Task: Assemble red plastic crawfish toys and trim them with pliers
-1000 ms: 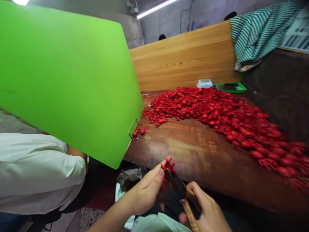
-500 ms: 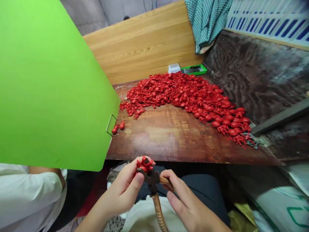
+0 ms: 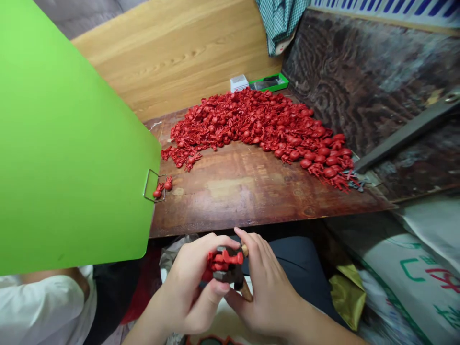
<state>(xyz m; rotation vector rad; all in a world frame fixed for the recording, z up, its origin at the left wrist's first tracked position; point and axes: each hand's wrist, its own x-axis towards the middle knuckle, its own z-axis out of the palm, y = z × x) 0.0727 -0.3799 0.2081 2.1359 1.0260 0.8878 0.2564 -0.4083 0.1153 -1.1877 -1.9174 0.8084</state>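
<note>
While left hand [image 3: 185,275] holds red piece [image 3: 226,258], right [image 3: 271,285] nearer.

At six o'clock, one left hand [image 3: 191,280], one right hand [image 3: 266,283], one pliers [image 3: 236,275]; at nine, two loose pieces [image 3: 168,183], one board [image 3: 72,158]; at twelve, one box [image 3: 239,84], heaped pieces [image 3: 251,120] uncountable; at one, one tray [image 3: 277,87].

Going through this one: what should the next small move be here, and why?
Probably a gentle squeeze of the pliers by the right hand. That hand is at their tan handles, while the left hand holds a red piece that appears to sit between the dark metal jaws.
</note>
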